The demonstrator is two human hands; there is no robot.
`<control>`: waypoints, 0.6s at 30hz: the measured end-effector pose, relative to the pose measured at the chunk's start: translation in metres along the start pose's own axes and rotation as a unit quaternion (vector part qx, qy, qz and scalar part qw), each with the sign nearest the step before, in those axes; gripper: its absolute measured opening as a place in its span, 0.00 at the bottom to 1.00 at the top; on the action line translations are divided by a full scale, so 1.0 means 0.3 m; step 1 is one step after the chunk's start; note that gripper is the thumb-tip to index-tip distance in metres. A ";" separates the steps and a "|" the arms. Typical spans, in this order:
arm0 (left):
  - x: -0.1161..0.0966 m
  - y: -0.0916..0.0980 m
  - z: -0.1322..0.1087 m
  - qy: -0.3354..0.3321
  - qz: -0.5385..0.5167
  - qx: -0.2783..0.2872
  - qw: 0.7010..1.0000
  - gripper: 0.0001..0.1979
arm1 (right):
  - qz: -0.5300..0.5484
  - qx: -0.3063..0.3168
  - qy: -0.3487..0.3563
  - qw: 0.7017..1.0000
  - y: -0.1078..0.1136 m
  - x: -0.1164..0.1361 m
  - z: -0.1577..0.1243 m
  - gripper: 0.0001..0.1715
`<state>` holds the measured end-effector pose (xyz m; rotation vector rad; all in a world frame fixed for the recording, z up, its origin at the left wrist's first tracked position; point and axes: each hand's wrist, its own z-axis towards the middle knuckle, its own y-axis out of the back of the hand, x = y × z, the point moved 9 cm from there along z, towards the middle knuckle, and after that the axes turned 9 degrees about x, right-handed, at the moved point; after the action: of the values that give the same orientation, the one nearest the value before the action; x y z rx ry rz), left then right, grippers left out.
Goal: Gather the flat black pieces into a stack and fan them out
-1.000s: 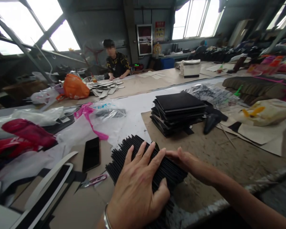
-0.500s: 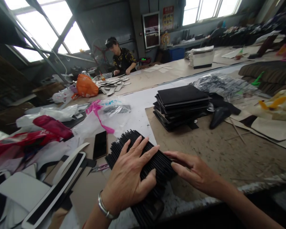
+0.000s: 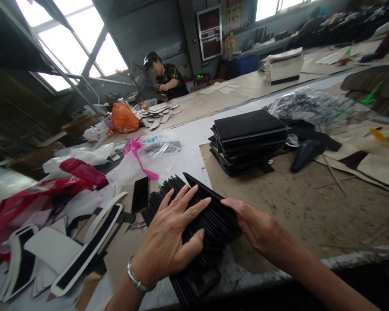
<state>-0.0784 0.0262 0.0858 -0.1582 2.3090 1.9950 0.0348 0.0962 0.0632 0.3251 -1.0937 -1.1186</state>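
A fanned row of thin black sheets (image 3: 168, 194) lies on the brown table near its front edge. My left hand (image 3: 171, 237) rests flat on top of the row, fingers spread, a metal bracelet on the wrist. My right hand (image 3: 253, 222) is at the row's right side, its fingers curled under one black sheet (image 3: 202, 192) whose far edge stands lifted above the others.
A stack of black boards (image 3: 246, 136) sits beyond the row, with a black phone (image 3: 141, 194) and small scissors (image 3: 136, 225) to the left. White and black curved pieces (image 3: 84, 250), plastic bags (image 3: 81, 172) and an orange bag (image 3: 123, 119) lie left. A person works at the far table.
My right hand has slid under the edge of one black sheet and tipped it up from the row. My left hand stays pressed on the row. The camera has shifted slightly.
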 end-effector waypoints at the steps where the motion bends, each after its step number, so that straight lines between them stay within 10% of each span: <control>1: 0.000 -0.001 -0.001 -0.001 0.000 0.001 1.000 0.29 | 0.000 0.002 0.006 1.000 0.000 0.001 -0.001 0.24; 18: -0.001 0.012 -0.003 -0.008 -0.012 -0.016 1.000 0.28 | 0.014 -0.004 0.027 1.000 0.022 -0.009 -0.025 0.22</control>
<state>-0.0786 0.0259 0.0896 -0.1708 2.2548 2.0148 0.0447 0.0992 0.0627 0.3307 -1.0424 -1.0843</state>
